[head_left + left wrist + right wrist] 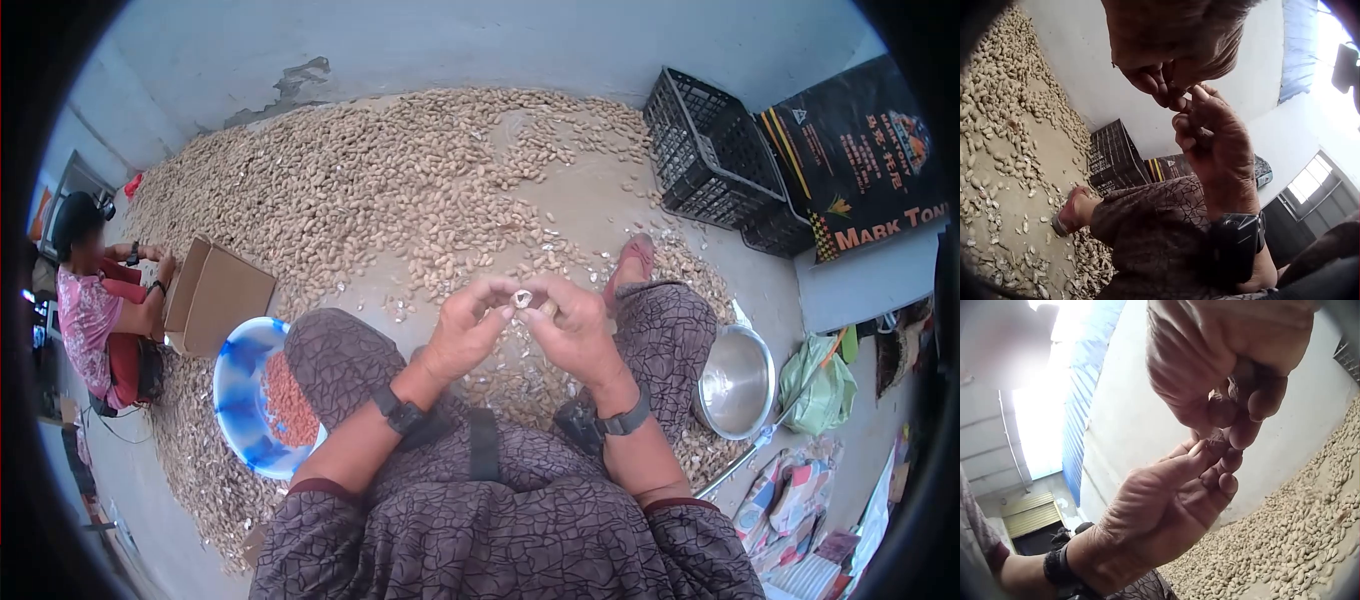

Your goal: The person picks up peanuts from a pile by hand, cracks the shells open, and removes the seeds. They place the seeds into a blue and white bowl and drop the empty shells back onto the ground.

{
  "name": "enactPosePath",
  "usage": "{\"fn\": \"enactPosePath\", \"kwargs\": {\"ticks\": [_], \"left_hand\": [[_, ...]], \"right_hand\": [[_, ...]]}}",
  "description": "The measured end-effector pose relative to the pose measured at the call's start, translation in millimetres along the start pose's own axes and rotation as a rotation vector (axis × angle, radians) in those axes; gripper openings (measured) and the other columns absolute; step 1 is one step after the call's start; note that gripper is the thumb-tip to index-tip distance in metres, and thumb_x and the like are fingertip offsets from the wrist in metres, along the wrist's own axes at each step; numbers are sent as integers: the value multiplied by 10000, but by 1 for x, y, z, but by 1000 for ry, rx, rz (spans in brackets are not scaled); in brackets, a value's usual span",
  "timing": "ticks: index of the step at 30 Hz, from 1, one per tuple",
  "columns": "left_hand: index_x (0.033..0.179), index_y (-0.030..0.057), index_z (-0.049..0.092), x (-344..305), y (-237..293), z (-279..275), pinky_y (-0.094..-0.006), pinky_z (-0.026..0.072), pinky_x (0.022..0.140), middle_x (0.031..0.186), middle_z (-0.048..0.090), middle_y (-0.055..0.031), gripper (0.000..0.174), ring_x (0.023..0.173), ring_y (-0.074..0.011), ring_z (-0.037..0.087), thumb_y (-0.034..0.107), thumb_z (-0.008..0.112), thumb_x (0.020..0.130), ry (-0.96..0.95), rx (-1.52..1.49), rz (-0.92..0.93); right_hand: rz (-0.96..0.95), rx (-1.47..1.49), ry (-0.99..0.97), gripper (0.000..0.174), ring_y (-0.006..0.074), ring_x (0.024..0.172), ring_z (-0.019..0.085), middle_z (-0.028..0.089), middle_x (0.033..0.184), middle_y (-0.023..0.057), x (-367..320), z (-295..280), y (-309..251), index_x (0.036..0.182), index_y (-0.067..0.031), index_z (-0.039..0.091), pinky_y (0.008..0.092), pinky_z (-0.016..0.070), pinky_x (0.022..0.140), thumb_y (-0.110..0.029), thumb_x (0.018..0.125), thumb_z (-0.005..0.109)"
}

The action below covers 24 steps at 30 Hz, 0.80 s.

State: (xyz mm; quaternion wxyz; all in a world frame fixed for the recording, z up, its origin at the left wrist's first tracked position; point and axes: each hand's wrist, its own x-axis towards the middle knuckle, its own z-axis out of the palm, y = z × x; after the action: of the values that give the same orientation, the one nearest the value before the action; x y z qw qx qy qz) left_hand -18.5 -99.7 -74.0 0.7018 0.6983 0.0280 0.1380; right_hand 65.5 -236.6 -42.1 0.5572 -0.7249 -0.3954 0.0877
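Both hands meet over the lap in the head view. The left hand [468,325] and the right hand [575,335] pinch an opened peanut shell [521,299] between thumbs and forefingers, its pale hollow facing up. In the left wrist view the fingertips of the left hand [1179,37] and right hand [1219,144] touch, and the shell is mostly hidden. The right wrist view shows the right hand [1229,356] above the left hand [1160,512], with part of a shell [1232,389] among the right fingers.
Unshelled peanuts [400,180] cover the floor. A blue-white basin [228,400] of red kernels [290,400] stands left, a metal basin [736,385] right. Black crates [700,160] stand back right. Another person [100,300] sits at far left beside a cardboard box [222,300].
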Motion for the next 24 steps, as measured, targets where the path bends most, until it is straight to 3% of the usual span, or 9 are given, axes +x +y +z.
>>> {"fn": "enactPosePath", "kwargs": {"ticks": [4, 8, 11, 13, 14, 16, 17, 20, 24], "left_hand": [[1043, -17, 488, 0, -2, 2, -243, 434, 803, 981, 565, -72, 230, 909, -126, 537, -8, 497, 814, 8, -155, 0], [1062, -15, 488, 0, 4, 1, -241, 441, 790, 979, 564, -75, 246, 892, -118, 537, 14, 509, 818, -22, -221, -48], [1077, -9, 478, 1, 1, -2, -289, 440, 830, 1018, 548, -87, 268, 936, -147, 532, 20, 517, 814, -62, -246, -150], [1084, -13, 490, 0, 0, -2, -241, 446, 773, 979, 558, -62, 282, 861, -108, 538, 31, 536, 809, -27, -342, -181], [1084, -13, 490, -1, 1, -2, -241, 446, 773, 979, 558, -62, 282, 861, -108, 538, 31, 536, 809, -22, -342, -179], [1093, -15, 490, -1, 7, -2, -235, 443, 771, 953, 562, -46, 301, 854, -107, 538, 35, 548, 802, 18, -339, -93], [1093, -15, 490, 0, 11, -2, -235, 443, 771, 953, 562, -46, 301, 854, -107, 538, 35, 548, 802, 20, -337, -90], [1082, 0, 492, -1, 15, 0, -263, 439, 803, 937, 544, -37, 294, 885, -112, 526, 18, 547, 794, 73, -266, -57], [1077, 0, 513, -3, 14, -2, -228, 433, 766, 919, 567, -37, 273, 834, -97, 534, 59, 541, 812, 57, -268, -45]], "right_hand": [[-84, -55, 8, 191, 223, 605, 595, 580, 692, 133, -1, 2, 2, 867, -8, 574, 287, 464, 549, -32, 677, 580], [-78, -56, 30, 177, 188, 581, 594, 582, 671, 120, -2, 4, 6, 860, 5, 568, 284, 460, 528, -30, 687, 577], [-5, 78, 29, 130, 140, 578, 586, 589, 656, 85, 0, 5, 5, 829, 13, 561, 260, 462, 523, -40, 712, 583], [177, 279, 37, 98, 95, 573, 572, 587, 659, 51, 0, 3, 4, 804, 8, 561, 209, 442, 480, -79, 760, 574], [175, 280, 32, 98, 95, 573, 572, 587, 659, 51, 1, 1, 2, 804, 8, 561, 209, 442, 480, -79, 760, 574], [433, 467, 26, 126, 77, 535, 556, 573, 648, 38, 5, -5, -2, 793, 0, 564, 168, 404, 425, -125, 797, 560], [446, 560, 23, 159, 65, 502, 539, 562, 630, 35, 5, -4, 1, 803, 4, 565, 153, 364, 381, -154, 810, 552], [505, 721, -41, 170, 63, 493, 532, 555, 622, 28, 6, -5, 1, 800, 8, 565, 153, 363, 378, -163, 804, 565], [514, 739, -44, 159, 63, 492, 532, 560, 626, 33, 7, 2, -2, 805, 5, 567, 147, 353, 371, -154, 805, 562]]}}
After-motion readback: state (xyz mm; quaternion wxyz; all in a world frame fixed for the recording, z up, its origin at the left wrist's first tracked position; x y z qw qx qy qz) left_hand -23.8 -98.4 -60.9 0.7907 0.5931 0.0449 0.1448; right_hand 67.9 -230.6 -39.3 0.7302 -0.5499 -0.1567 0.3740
